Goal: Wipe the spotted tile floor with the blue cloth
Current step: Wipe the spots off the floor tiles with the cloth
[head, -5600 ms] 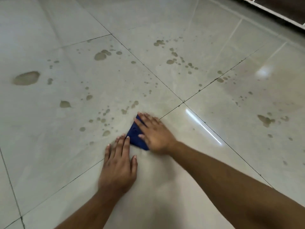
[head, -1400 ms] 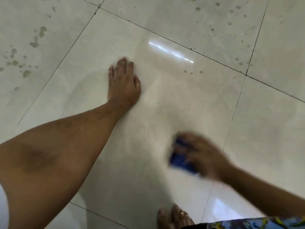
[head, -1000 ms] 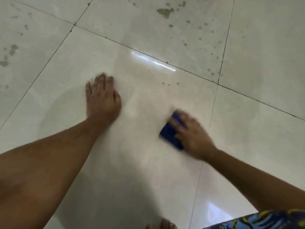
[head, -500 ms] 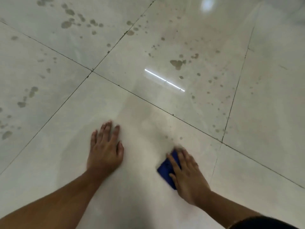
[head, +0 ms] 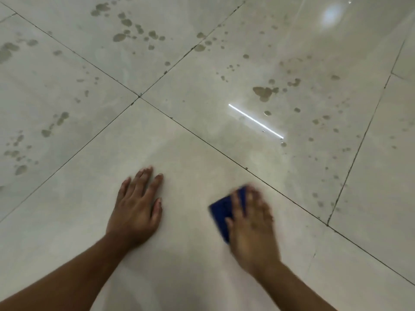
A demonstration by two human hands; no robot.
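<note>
A folded blue cloth (head: 222,208) lies flat on the pale tile floor (head: 190,153), near the right-hand grout line of the tile closest to me. My right hand (head: 252,225) presses on it with straight fingers and covers its right half; the hand is blurred. My left hand (head: 137,207) rests flat on the same tile, fingers spread, about a hand's width left of the cloth. This near tile looks free of spots. Brown spots (head: 263,93) dot the tile beyond it to the right.
More brown spots (head: 125,30) cover the far tile, and others (head: 20,151) mark the tile on the left. Dark grout lines cross at a corner (head: 139,97) ahead. A bright strip of light (head: 256,121) reflects off the glossy floor.
Over the last second my right hand slid the cloth forward and to the right along the near tile. My left hand stayed flat on the floor. My view lifted toward the spotted tiles.
</note>
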